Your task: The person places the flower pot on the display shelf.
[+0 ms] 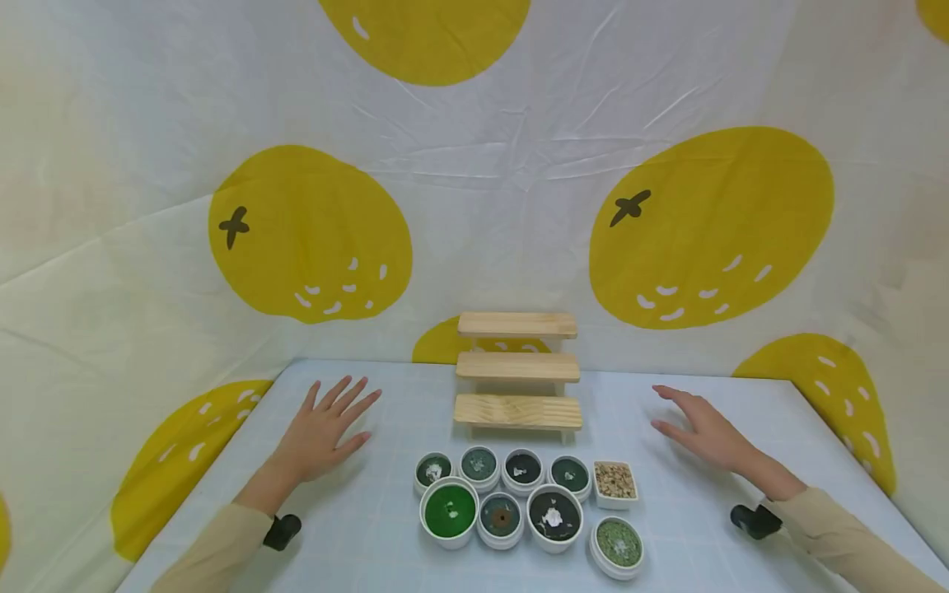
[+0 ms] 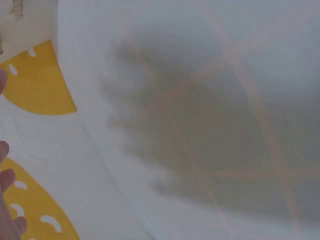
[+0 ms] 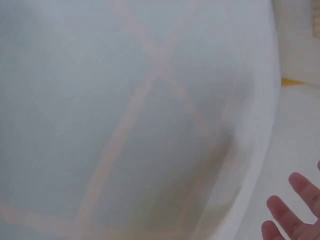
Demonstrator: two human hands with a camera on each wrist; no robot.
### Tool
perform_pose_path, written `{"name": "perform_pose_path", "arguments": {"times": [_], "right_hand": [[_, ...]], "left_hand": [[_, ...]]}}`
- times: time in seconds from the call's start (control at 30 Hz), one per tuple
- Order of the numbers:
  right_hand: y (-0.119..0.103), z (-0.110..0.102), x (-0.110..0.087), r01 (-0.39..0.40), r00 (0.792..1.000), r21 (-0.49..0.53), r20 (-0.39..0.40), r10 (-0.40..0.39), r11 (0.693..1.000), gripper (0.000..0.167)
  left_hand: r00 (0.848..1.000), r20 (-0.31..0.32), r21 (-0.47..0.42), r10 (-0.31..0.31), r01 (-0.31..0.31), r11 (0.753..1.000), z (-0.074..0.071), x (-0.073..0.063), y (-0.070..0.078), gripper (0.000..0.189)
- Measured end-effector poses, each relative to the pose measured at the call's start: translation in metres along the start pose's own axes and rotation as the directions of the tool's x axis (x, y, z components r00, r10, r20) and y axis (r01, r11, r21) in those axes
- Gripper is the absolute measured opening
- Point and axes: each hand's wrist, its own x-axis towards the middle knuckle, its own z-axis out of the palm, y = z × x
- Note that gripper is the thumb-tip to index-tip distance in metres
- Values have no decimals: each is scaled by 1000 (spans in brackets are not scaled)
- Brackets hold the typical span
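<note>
My left hand (image 1: 319, 434) is held over the left side of the table with its fingers spread and nothing in it. Across from it, my right hand (image 1: 704, 428) hovers at the right, fingers extended and thumb apart, also holding nothing. Between them stand several small white round pots, among them a bright green one (image 1: 450, 511), a black one (image 1: 554, 517) and one with a brown centre (image 1: 500, 518). A square white dish (image 1: 614, 483) holds beige bits. Front right is a pot of speckled green (image 1: 619, 544). Fingertips (image 3: 284, 215) show at the right wrist view's edge.
Behind the pots stands a wooden three-step display rack, with its lowest board (image 1: 518, 409) nearest them. A pale checked cloth covers the table (image 1: 371, 527). At the back hangs a white curtain (image 1: 504, 231) printed with big yellow fruit. Each wrist wears a black device.
</note>
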Motion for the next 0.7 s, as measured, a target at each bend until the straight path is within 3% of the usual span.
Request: {"name": "perform_pose_path", "arguments": {"times": [0.17, 0.4, 0.57, 0.7], "right_hand": [[-12, 3, 7, -71, 997, 134, 22, 69, 988, 60], [-30, 3, 18, -203, 979, 240, 42, 199, 949, 53], [-32, 3, 28, -265, 963, 372, 156, 222, 889, 51], [-35, 3, 35, -335, 933, 464, 287, 218, 820, 54]], "left_hand": [[1000, -9, -29, -7, 7, 1000, -4, 1, 14, 63], [1000, -10, -50, 14, -14, 999, -13, -1, 35, 60], [1000, -9, -30, 24, -24, 999, -19, 1, 49, 58], [999, -13, -37, 42, -43, 998, -21, -1, 57, 55]]}}
